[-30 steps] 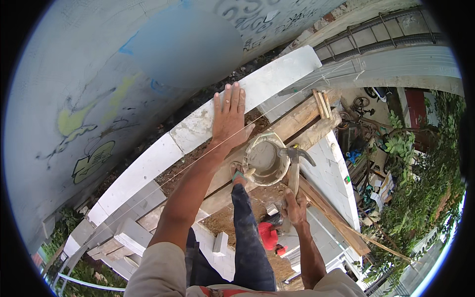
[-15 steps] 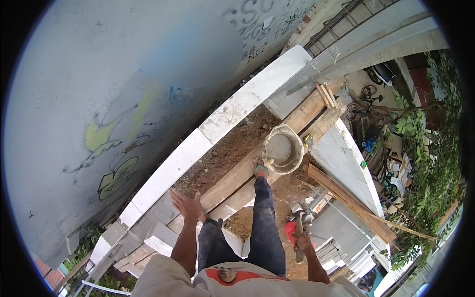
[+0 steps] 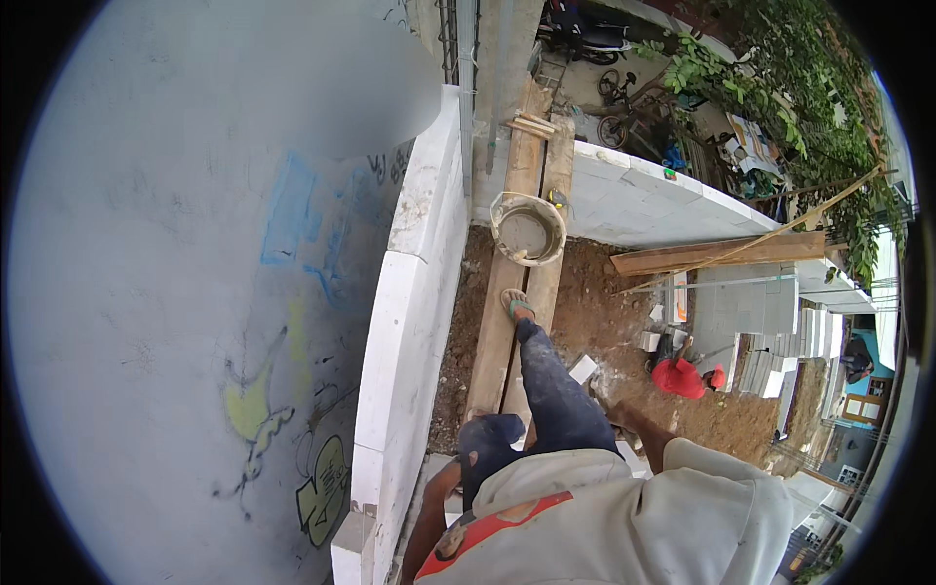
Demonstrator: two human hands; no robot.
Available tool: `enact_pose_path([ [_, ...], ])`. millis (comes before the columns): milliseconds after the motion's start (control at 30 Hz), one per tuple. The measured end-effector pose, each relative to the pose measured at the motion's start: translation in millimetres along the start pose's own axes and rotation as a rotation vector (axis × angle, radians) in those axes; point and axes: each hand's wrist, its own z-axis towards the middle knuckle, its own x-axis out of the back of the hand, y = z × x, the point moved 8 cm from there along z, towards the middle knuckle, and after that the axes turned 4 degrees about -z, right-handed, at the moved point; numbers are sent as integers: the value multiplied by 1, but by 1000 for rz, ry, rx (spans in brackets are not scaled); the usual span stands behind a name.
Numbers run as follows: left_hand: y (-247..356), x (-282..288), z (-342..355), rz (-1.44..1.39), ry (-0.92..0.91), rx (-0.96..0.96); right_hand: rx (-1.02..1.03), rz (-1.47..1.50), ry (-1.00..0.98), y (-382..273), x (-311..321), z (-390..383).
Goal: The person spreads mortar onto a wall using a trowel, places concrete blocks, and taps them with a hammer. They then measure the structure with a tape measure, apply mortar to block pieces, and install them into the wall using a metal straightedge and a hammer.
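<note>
My right hand [image 3: 622,415] is beside my right thigh, its fingers small and partly hidden; it seems closed around something I cannot make out. Low beside my bent left knee is my left hand [image 3: 448,477], its fingers hidden. Ahead of my sandalled foot [image 3: 517,303], a round bucket [image 3: 500,234] with grey wet-looking mix inside stands on two long wooden planks [image 3: 494,356]. Neither hand touches the bucket. Just beyond it lies a small yellow and black object [image 3: 557,198].
A white block wall [image 3: 395,331] runs along my left, before a tall grey painted wall [image 3: 175,244]. Another block wall [image 3: 624,195] stands ahead right, with a leaning board [image 3: 717,255]. Bare soil [image 3: 585,278] lies below. A person in red [image 3: 678,377] is lower down at right.
My view has swung round to the right, so the planks now run nearly straight ahead. The left hand, spread over the planks before, has dropped beside my leg. The right hand's long tool no longer shows clearly.
</note>
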Motion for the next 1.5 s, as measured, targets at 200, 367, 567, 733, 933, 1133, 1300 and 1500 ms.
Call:
enact_pose_path([
  [200, 15, -25, 1, 788, 138, -22, -16, -47, 92, -20, -46, 23],
  [367, 18, -53, 64, 880, 276, -5, 95, -550, 211, -40, -21, 146],
  [567, 53, -6, 120, 727, 662, 28, 126, -567, 240, -171, -42, 305],
  [733, 61, 29, 211, 691, 657, -109, 316, -669, 302, -245, -50, 408],
  [933, 113, 85, 308, 367, 672, -490, 597, -729, 576, -209, -58, 504],
  [1133, 134, 149, 372, 179, 702, -695, 899, -532, 620, -219, -31, 512],
  [1300, 172, 155, 400, 186, 759, -765, 825, -389, 1005, -365, 131, 415],
  [1500, 176, 200, 431, 343, 941, -774, 534, -348, 445, -453, 155, 490],
])
